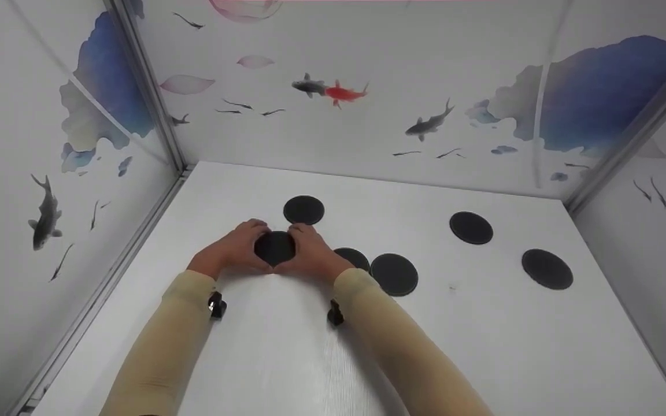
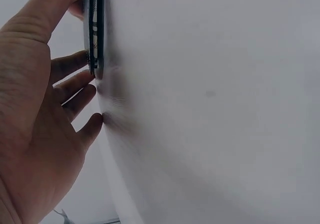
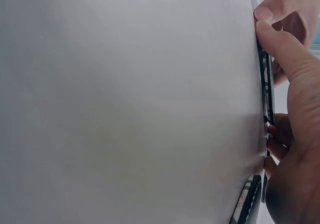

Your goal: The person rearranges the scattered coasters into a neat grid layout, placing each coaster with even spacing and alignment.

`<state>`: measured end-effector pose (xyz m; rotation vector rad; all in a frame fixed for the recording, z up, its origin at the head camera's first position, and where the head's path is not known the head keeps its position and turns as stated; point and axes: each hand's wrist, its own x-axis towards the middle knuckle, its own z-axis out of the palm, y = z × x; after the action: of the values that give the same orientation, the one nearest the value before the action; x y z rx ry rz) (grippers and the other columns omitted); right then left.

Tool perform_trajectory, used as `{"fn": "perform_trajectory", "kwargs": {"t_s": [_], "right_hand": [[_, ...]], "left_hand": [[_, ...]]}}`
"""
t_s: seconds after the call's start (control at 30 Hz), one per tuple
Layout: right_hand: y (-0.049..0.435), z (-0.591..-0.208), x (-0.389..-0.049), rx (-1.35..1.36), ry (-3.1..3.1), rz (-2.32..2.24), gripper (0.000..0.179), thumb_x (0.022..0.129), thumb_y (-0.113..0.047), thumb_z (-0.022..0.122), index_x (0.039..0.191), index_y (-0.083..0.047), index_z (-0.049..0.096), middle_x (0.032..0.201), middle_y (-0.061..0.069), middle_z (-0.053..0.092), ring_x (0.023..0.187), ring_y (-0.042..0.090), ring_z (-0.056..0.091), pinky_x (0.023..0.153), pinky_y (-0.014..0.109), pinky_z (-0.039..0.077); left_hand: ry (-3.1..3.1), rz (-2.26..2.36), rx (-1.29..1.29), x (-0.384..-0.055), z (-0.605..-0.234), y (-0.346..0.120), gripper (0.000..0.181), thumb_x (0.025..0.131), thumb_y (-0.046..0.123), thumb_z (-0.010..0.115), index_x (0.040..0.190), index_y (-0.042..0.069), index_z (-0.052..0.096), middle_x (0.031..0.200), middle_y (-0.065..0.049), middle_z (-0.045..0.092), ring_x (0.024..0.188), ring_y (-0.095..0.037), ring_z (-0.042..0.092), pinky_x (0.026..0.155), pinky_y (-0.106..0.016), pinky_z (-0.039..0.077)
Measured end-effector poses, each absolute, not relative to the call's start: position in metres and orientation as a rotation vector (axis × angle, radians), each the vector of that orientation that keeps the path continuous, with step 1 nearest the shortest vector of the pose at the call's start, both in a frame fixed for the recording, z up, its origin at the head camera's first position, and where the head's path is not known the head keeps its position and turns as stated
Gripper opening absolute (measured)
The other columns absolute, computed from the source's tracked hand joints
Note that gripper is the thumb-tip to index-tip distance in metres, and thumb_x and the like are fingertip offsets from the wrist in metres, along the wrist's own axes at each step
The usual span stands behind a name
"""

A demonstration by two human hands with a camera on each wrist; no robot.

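Note:
Both hands frame a black round coaster [image 1: 275,248] on the white table, left of the middle in the head view. My left hand [image 1: 233,248] grips its left side, and my right hand [image 1: 314,254] grips its right side. The thumbs meet at the near edge while the fingers curl toward the far edge. Seen edge-on in the left wrist view, the held piece [image 2: 95,31] shows dark layers with a patterned band between them; whether it is a stack of coasters I cannot tell. The right wrist view shows the same layered edge [image 3: 266,83] between thumb and fingers.
One black coaster [image 1: 304,210] lies just beyond the hands. Right of the right hand are a partly covered coaster [image 1: 354,258] and another [image 1: 394,274] beside it. Two more coasters [image 1: 471,227] [image 1: 547,268] lie farther right. Printed panels [image 1: 367,138] wall the white table [image 1: 512,346].

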<state>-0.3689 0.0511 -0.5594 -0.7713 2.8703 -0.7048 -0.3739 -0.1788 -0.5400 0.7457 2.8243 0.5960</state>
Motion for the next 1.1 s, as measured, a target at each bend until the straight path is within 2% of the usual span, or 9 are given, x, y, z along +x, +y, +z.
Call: {"fn": "perform_trajectory", "kwargs": {"t_s": [0.2,0.33,0.7,0.97,1.1], "right_hand": [[0.056,-0.556,-0.375,-0.896,2.849,-0.776,0.088,0.072,-0.061,0.083,0.134,-0.006,0.055,0.137,0.004,0.048,0.125,0.017,0.043,0.108,0.03,0.04],[0.061,-0.553,-0.375,-0.912,2.812,-0.827,0.082,0.072,-0.058,0.084,0.132,-0.009,0.056,0.135,0.001,0.047,0.122,0.014,0.043,0.105,0.029,0.041],[0.079,-0.54,-0.371,-0.917,2.769,-0.869,0.096,0.073,-0.063,0.081,0.145,-0.008,0.049,0.143,0.002,0.045,0.128,0.014,0.042,0.109,0.032,0.039],[0.101,-0.532,-0.366,-0.92,2.749,-0.957,0.095,0.072,-0.063,0.081,0.145,-0.01,0.05,0.142,0.002,0.046,0.127,0.014,0.043,0.108,0.035,0.041],[0.114,-0.528,-0.359,-0.904,2.771,-0.952,0.102,0.072,-0.068,0.079,0.148,-0.009,0.046,0.147,0.002,0.043,0.133,0.015,0.04,0.111,0.037,0.039]], "left_hand": [[2.812,0.656,0.724,-0.373,-0.535,-0.175,0.086,0.066,0.051,0.09,0.132,0.007,0.056,0.13,-0.006,0.05,0.116,-0.022,0.049,0.101,-0.043,0.047],[2.811,0.674,0.68,-0.371,-0.533,-0.174,0.091,0.065,0.057,0.089,0.133,0.008,0.054,0.123,-0.006,0.051,0.112,-0.022,0.049,0.099,-0.043,0.048],[2.857,0.728,0.735,-0.366,-0.531,-0.165,0.082,0.067,0.053,0.085,0.13,0.01,0.055,0.118,-0.004,0.051,0.108,-0.02,0.048,0.093,-0.041,0.049],[2.886,0.722,0.808,-0.363,-0.525,-0.148,0.082,0.07,0.057,0.081,0.131,0.01,0.054,0.119,-0.003,0.049,0.108,-0.018,0.046,0.092,-0.039,0.049],[2.922,0.707,0.846,-0.36,-0.522,-0.138,0.085,0.069,0.062,0.08,0.132,0.012,0.052,0.119,-0.001,0.048,0.107,-0.016,0.046,0.091,-0.037,0.048]]}}
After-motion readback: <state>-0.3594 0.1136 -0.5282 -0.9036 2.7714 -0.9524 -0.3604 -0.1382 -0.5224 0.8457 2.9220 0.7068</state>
